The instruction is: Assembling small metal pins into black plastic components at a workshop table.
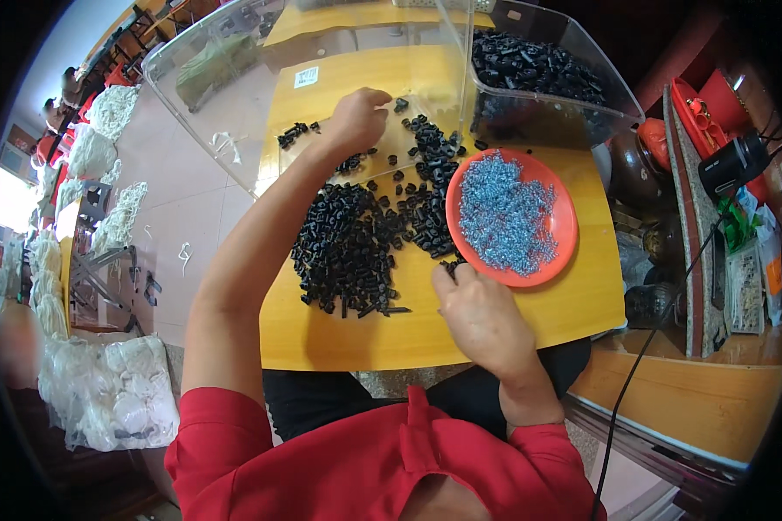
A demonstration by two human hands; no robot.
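Observation:
My left hand [361, 120] reaches forward over a clear plastic bin [265, 178]. Its fingers are bent together, and a small black piece [400, 104] lies just right of the fingertips. Whatever they hold, if anything, is hidden. Near the front of the yellow table [356, 343], my right hand [485, 319] is closed with its fingertips down by some small black plastic parts [450, 265]. I cannot make out what it pinches. Beside it is an orange-red plate [567, 227] bearing many tiny bluish, shiny pieces [504, 213]. A large heap of black plastic parts [343, 247] lies left of the plate.
Another clear bin [617, 108], full of black parts, stands at the far right of the table. White bundles [113, 382] lie on the floor to the left. A black cable [639, 356] hangs from a black device [734, 165] on the right-hand shelf.

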